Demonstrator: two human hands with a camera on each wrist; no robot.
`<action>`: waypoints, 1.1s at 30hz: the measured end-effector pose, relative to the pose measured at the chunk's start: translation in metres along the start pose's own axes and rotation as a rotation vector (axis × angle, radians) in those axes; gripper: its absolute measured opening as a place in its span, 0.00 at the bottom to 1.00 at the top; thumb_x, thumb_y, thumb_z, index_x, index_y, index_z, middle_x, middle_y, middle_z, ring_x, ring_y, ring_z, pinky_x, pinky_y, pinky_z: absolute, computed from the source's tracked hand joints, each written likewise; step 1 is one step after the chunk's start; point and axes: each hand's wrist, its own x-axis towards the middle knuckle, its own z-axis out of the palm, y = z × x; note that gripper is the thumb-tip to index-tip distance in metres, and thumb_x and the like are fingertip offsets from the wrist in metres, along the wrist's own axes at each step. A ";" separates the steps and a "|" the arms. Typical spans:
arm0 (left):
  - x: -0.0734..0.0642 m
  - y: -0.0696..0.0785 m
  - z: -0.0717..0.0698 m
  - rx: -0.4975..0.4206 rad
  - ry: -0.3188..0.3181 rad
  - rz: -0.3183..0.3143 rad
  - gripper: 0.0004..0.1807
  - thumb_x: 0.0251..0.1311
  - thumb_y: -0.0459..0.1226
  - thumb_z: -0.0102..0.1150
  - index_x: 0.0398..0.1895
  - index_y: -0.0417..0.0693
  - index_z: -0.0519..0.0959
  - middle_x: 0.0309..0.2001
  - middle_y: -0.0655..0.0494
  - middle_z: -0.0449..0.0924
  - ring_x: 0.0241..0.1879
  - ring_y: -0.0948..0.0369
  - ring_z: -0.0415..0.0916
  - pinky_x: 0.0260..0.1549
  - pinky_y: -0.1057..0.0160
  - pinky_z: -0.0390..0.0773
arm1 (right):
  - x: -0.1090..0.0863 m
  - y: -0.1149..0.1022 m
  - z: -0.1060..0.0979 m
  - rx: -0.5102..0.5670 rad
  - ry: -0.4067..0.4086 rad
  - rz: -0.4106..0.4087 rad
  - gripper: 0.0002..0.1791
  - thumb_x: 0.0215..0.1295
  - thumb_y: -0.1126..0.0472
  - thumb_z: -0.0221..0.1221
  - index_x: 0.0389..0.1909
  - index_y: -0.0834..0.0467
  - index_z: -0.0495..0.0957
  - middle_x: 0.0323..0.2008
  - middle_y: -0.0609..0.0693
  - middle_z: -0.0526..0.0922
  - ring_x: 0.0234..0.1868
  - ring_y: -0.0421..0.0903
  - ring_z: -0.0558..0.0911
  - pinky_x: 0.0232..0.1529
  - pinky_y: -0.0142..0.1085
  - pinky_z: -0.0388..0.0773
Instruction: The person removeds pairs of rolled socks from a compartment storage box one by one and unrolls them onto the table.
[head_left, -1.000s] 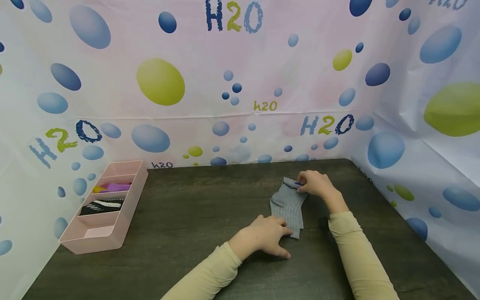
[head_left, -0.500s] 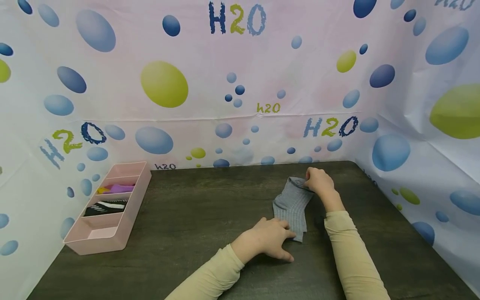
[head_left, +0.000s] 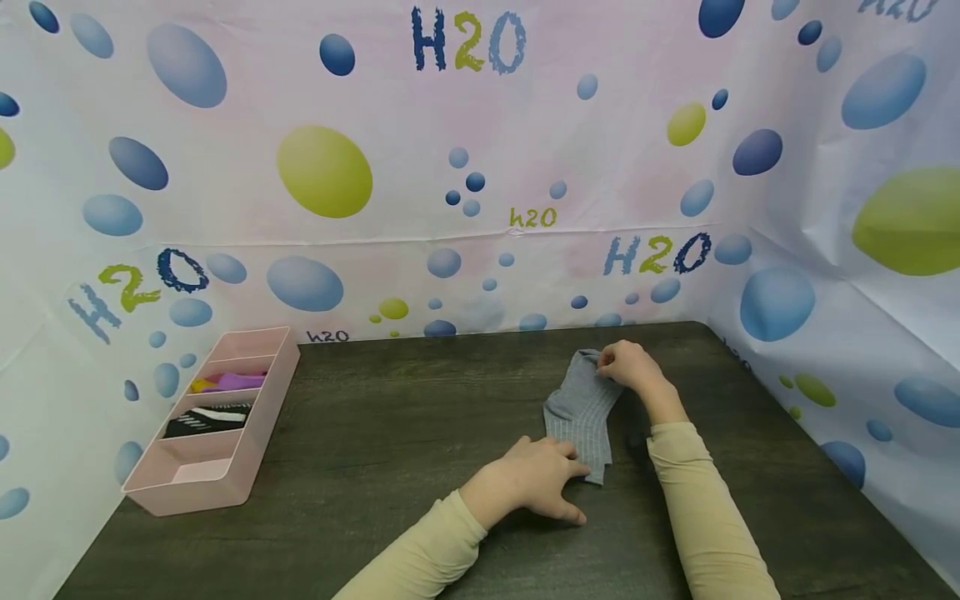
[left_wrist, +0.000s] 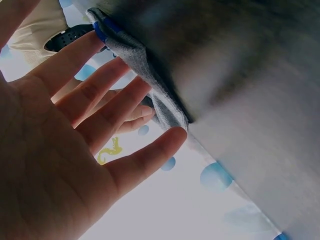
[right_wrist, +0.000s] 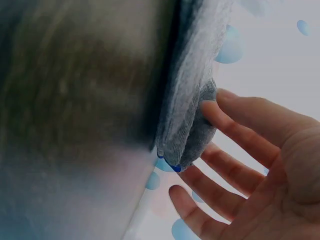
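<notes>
A pair of grey ribbed socks [head_left: 581,408] lies on the dark table, one over the other with their ends slightly offset. Spread and nearly straight, the fingers of my left hand [head_left: 528,475] rest on the near end. In the left wrist view the palm of this left hand [left_wrist: 65,150] faces the camera, its fingertips along the socks' edge [left_wrist: 145,67]. My right hand [head_left: 633,367] pinches the far right edge with thumb and index finger. The right wrist view shows the other fingers of the right hand [right_wrist: 270,160] loosely bent below the grey fabric [right_wrist: 187,110], which has blue marks.
A pink organizer box [head_left: 258,454] with compartments stands at the left of the table [head_left: 405,417]. Purple and yellow items [head_left: 232,382] fill one compartment, black-and-white striped fabric [head_left: 206,419] another. A bubble-patterned sheet [head_left: 420,192] covers the walls behind.
My right hand drew the socks' far edge to the right, then brought it back left and down, so the far end lies flatter. The left hand stayed in place on the near end.
</notes>
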 end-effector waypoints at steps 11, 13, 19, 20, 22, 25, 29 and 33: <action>0.001 0.000 0.002 0.012 0.000 -0.005 0.35 0.54 0.66 0.58 0.66 0.75 0.69 0.63 0.69 0.70 0.61 0.64 0.70 0.54 0.54 0.74 | 0.000 0.000 0.004 -0.073 -0.010 0.051 0.23 0.63 0.56 0.63 0.56 0.64 0.79 0.61 0.72 0.62 0.62 0.71 0.61 0.55 0.66 0.67; 0.001 0.000 0.002 0.014 -0.001 -0.006 0.35 0.54 0.67 0.58 0.66 0.75 0.69 0.62 0.69 0.70 0.61 0.64 0.70 0.54 0.54 0.74 | 0.000 -0.001 0.003 -0.077 -0.023 0.042 0.25 0.63 0.56 0.63 0.57 0.65 0.78 0.60 0.72 0.63 0.61 0.71 0.62 0.55 0.66 0.67; 0.002 -0.002 0.003 0.001 0.001 -0.006 0.34 0.55 0.66 0.58 0.66 0.76 0.69 0.62 0.70 0.70 0.61 0.64 0.70 0.54 0.53 0.73 | -0.001 -0.003 0.001 -0.087 -0.074 0.012 0.29 0.63 0.55 0.62 0.60 0.70 0.73 0.60 0.73 0.65 0.61 0.73 0.65 0.56 0.63 0.69; 0.003 -0.002 0.002 -0.001 0.001 -0.005 0.34 0.55 0.66 0.58 0.66 0.75 0.69 0.62 0.69 0.70 0.61 0.64 0.70 0.54 0.53 0.73 | -0.001 -0.003 0.001 -0.084 -0.077 0.009 0.30 0.63 0.55 0.62 0.60 0.70 0.73 0.60 0.73 0.65 0.61 0.73 0.65 0.56 0.63 0.69; 0.003 -0.002 0.003 -0.003 0.001 -0.004 0.34 0.55 0.66 0.58 0.66 0.75 0.69 0.62 0.69 0.70 0.61 0.64 0.70 0.54 0.53 0.73 | -0.002 -0.001 0.000 -0.082 -0.080 -0.005 0.29 0.63 0.55 0.62 0.60 0.70 0.73 0.61 0.73 0.66 0.61 0.73 0.65 0.56 0.64 0.68; 0.004 -0.001 0.002 0.002 0.009 -0.009 0.34 0.56 0.66 0.57 0.66 0.73 0.70 0.62 0.68 0.71 0.61 0.63 0.70 0.57 0.52 0.72 | -0.003 0.003 -0.001 -0.083 -0.085 -0.058 0.27 0.65 0.55 0.61 0.61 0.66 0.74 0.62 0.71 0.67 0.63 0.75 0.63 0.58 0.68 0.64; 0.004 -0.001 0.000 0.023 0.029 -0.042 0.37 0.55 0.67 0.57 0.67 0.66 0.70 0.63 0.67 0.72 0.63 0.61 0.71 0.63 0.49 0.69 | -0.004 0.010 -0.001 -0.089 -0.115 -0.130 0.25 0.66 0.55 0.59 0.62 0.61 0.75 0.65 0.68 0.69 0.65 0.75 0.60 0.60 0.73 0.56; 0.002 -0.002 -0.002 0.056 0.044 -0.116 0.39 0.54 0.68 0.57 0.66 0.62 0.71 0.64 0.65 0.73 0.64 0.60 0.71 0.66 0.48 0.65 | -0.006 0.015 -0.001 -0.094 -0.163 -0.115 0.27 0.68 0.52 0.58 0.65 0.58 0.72 0.67 0.67 0.68 0.65 0.72 0.60 0.61 0.73 0.54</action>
